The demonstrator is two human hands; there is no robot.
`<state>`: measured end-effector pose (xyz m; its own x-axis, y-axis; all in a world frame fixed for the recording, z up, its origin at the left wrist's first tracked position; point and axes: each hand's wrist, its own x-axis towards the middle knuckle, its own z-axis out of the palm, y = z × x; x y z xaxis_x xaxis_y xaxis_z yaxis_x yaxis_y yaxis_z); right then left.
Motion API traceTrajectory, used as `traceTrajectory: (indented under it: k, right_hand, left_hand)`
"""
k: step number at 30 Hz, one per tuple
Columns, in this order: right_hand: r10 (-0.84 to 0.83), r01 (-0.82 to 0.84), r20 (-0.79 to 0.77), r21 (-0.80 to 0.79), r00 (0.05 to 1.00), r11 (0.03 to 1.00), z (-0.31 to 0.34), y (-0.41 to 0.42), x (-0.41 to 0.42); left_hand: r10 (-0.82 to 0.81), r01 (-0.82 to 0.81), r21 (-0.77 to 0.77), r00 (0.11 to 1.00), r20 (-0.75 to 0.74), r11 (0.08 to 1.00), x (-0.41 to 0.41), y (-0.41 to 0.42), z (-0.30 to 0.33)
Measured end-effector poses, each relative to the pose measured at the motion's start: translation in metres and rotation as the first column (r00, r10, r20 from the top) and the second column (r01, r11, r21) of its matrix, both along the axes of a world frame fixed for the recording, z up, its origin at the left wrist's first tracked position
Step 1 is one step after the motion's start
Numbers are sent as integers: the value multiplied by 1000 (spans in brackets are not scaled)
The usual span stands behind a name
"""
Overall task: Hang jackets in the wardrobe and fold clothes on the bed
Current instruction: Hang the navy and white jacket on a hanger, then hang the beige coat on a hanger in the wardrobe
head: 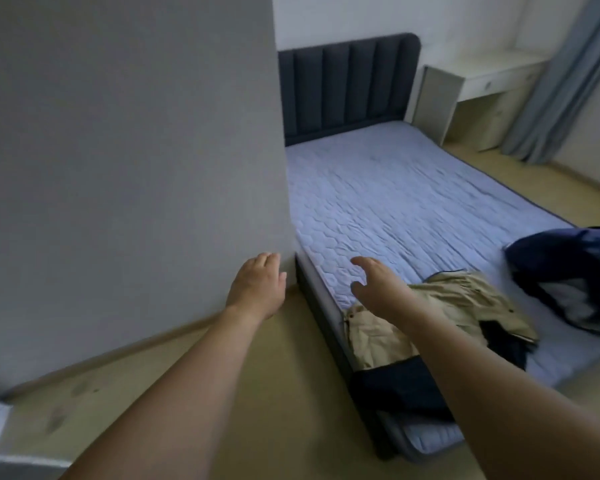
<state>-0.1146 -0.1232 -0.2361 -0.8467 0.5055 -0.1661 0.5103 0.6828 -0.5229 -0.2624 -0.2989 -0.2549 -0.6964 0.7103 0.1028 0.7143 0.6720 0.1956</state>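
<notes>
Clothes lie heaped at the foot end of the bed (413, 188), toward the right of the view: a khaki garment (461, 303) of crumpled, matte cloth spread over the near corner, a dark navy or black garment (392, 389) partly under it and drooping over the bed's near edge, and a glossy navy jacket (568, 268) with a pale lining bunched up close to the right border. The mattress cover is pale lilac-blue, quilted in a small hexagon pattern and lightly wrinkled; most of its surface toward the head end carries nothing. The bed frame and the headboard (347, 88) are dark charcoal upholstery, the headboard padded in tall vertical channels with a rounded top corner. Both arms reach forward, bare to the forearm. The left hand (257, 289) hangs in the air near the edge of a large flat grey panel (129, 161), fingers loosely bent and gripping nothing; whether it touches the panel cannot be told. The right hand (374, 285) hovers over the near side of the mattress just beside the khaki garment, fingers spread and relaxed, holding nothing. The two hands are apart from each other. Beyond the bed stands a pale wooden desk (478, 84) with a small drawer, and a grey-blue curtain (565, 77) falls in soft folds to the light wood floor (274, 393).
</notes>
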Motion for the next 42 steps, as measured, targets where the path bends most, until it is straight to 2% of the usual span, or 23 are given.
traceTrajectory:
  k: [5,11,16,20,23,26,29,31,32,33,35,37,38,40,42]
  right_hand:
    - [-124,125,20,-53,992,991,-15,154,102]
    - [-199,206,92,-69,976,976,-21,313,201]
    - [-217,227,86,-139,972,964,-29,411,221]
    - [-285,296,81,-190,955,936,-56,486,235]
    - [-317,349,165,-233,934,908,-93,550,248]
    - [-367,437,254,-331,895,837,-147,614,251]
    - [-452,554,321,-451,833,700,-220,671,240]
    - [-498,635,398,-550,771,542,-284,698,227]
    - [-522,694,467,-578,713,430,-319,708,220]
    - [-539,761,560,-585,629,280,-354,716,215]
    - [-473,824,740,-565,478,-51,-423,727,206]
    - [-359,801,842,-514,402,-307,-489,731,201]
    - [-315,779,870,-484,380,-397,-518,733,199]
    - [-265,739,892,-452,366,-500,-569,732,195]
    - [-254,737,894,-447,368,-506,-605,730,187]
  left_hand:
    - [-135,135,-8,991,4,991,77,176,-17]
    - [-181,185,-16,974,137,983,156,333,-35]
    - [-100,110,-29,969,224,994,176,419,-52]
    - [-38,67,-101,964,263,993,176,491,-80]
    - [18,34,-159,948,319,987,184,549,-107]
    - [19,68,-246,942,334,967,190,608,-145]
    - [34,87,-276,914,405,957,187,664,-205]
    - [55,116,-314,872,487,942,182,695,-264]
    - [67,151,-353,843,533,923,178,709,-298]
    - [76,197,-398,816,573,896,174,723,-334]
    - [103,258,-463,777,621,848,165,751,-407]
    - [82,299,-493,786,612,817,161,770,-478]
    - [59,322,-515,803,593,794,164,775,-511]
    - [6,389,-598,835,551,701,179,774,-565]
    - [-70,458,-653,845,530,603,201,762,-601]
